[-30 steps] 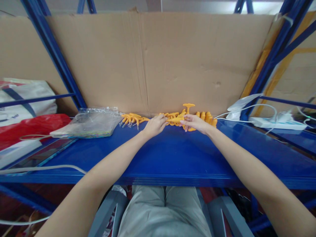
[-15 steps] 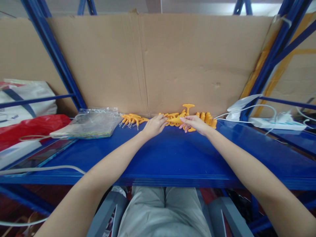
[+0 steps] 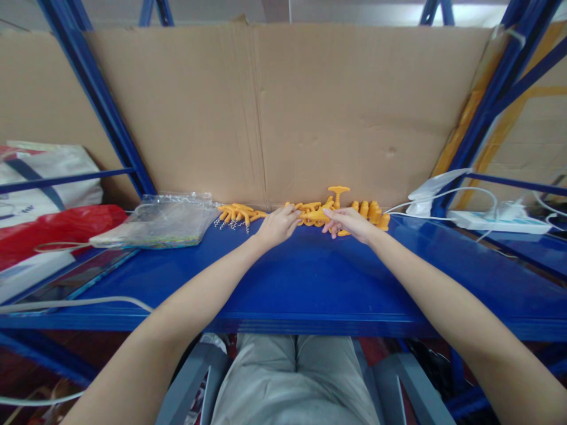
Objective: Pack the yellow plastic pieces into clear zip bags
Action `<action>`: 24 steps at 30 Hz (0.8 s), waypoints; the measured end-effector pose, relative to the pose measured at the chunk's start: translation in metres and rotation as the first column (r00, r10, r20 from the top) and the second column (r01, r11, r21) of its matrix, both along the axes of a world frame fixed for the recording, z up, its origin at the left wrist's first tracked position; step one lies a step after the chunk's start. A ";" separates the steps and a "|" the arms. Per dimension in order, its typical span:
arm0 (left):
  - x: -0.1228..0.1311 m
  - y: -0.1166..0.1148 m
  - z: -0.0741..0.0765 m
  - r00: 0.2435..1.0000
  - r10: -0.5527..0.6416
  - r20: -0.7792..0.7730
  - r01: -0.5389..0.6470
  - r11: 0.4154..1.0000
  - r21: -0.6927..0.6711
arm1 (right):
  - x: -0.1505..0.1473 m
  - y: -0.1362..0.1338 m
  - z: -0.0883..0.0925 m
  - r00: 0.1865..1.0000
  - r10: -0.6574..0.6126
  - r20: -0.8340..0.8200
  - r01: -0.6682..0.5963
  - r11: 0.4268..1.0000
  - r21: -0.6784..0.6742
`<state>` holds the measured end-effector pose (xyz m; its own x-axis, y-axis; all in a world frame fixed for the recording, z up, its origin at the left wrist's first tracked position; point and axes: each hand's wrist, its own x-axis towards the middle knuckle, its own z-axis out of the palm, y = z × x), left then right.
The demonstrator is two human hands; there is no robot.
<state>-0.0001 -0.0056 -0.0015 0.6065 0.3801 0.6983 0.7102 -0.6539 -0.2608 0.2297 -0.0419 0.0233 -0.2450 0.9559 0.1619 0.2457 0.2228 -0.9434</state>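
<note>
My left hand [image 3: 280, 225] is bent with its fingers closed at the left end of a row of orange plastic pieces [image 3: 313, 216]; the fingers partly cover what they grip. On the other side, my right hand [image 3: 346, 222] reaches in at the same row. Its thumb lies by an orange piece and its fingers are loosely curled, apart from the thumb. Left of my left hand lie several orange corkscrews [image 3: 239, 213] with bare metal spirals. Behind my right hand an orange T-shaped handle [image 3: 338, 191] stands upright, and ribbed orange pieces [image 3: 374, 213] sit to its right.
A cardboard sheet [image 3: 332, 112] closes off the back of the blue shelf [image 3: 301, 277]. Clear plastic bags [image 3: 163, 221] lie at left, by a red bag [image 3: 75, 227]. At right are a white power strip [image 3: 498, 222] and cables. Blue posts [image 3: 101, 106] frame both sides.
My right thumb and fingers have parted slightly at the orange pieces. My left hand stays almost in place, and the other things have not moved.
</note>
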 end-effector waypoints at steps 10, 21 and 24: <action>0.002 -0.001 0.002 0.998 -0.036 0.043 0.040 0.995 -0.092 | 0.000 0.007 -0.002 0.968 -0.077 -0.238 0.046 0.990 -0.133; -0.033 0.022 0.003 0.874 0.486 0.009 -0.449 0.815 -0.365 | 0.032 0.046 -0.029 0.853 -0.517 -0.072 0.466 0.692 0.551; -0.036 0.021 0.002 0.761 0.644 -0.081 -0.599 0.649 -0.469 | 0.027 0.040 -0.034 0.697 -0.672 0.251 0.371 0.637 0.676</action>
<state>-0.0366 0.0149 0.0008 0.0593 0.9203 0.3867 0.9971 -0.0728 0.0203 0.2569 -0.0014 -0.0103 0.0847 0.7120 0.6971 0.8331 0.3332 -0.4415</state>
